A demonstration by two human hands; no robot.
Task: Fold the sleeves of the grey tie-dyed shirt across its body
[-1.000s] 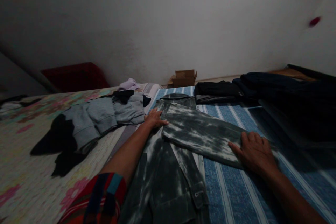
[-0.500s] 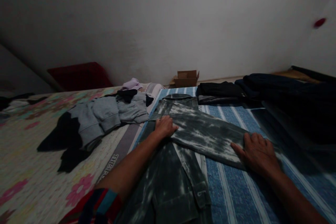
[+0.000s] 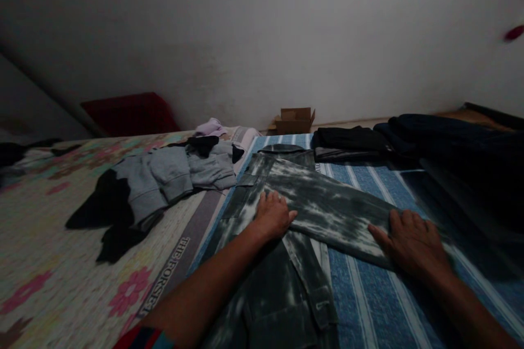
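A dark grey-green jacket (image 3: 262, 278) with whitish tie-dye streaks lies spread in front of me, collar at the far end. One sleeve (image 3: 327, 202) stretches across it to the right. My left hand (image 3: 273, 214) rests on the jacket at the upper part of that sleeve, fingers extended and thumb apart. Near the sleeve's outer end, my right hand (image 3: 415, 240) lies over the fabric with its thumb spread from the fingers. The cuff is mostly hidden under and behind the right hand. The other sleeve, with a buttoned cuff, runs down the jacket front.
Under the jacket is a blue striped cloth (image 3: 360, 300). Grey and black clothes (image 3: 164, 177) lie rumpled on the floral bedspread (image 3: 82, 278) at left. Folded dark clothes (image 3: 347, 139) and a larger dark pile (image 3: 462, 147) stand at right. A cardboard box (image 3: 295, 120) is by the wall.
My left hand has slid a little right and toward me over the jacket. My right hand stays at the sleeve's end. The view has shifted slightly left.
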